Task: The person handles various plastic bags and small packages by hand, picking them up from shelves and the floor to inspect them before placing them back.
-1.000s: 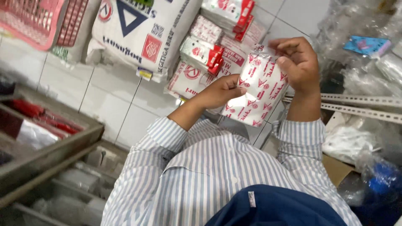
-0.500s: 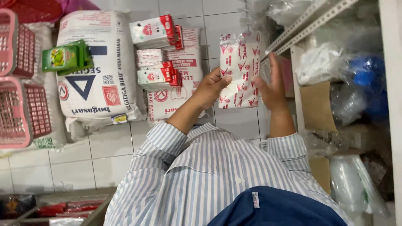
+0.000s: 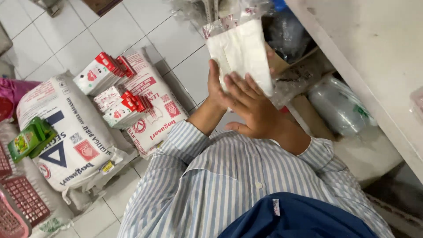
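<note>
A white plastic packet (image 3: 241, 55) is held upright above the tiled floor (image 3: 70, 39). It is backed by the right hand (image 3: 253, 105), fingers spread flat, and gripped behind by the left hand (image 3: 214, 86).

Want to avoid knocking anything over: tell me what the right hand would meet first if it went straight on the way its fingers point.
The right hand already lies on the white packet; beyond that, probably the clear plastic bags, though depth is unclear.
</note>
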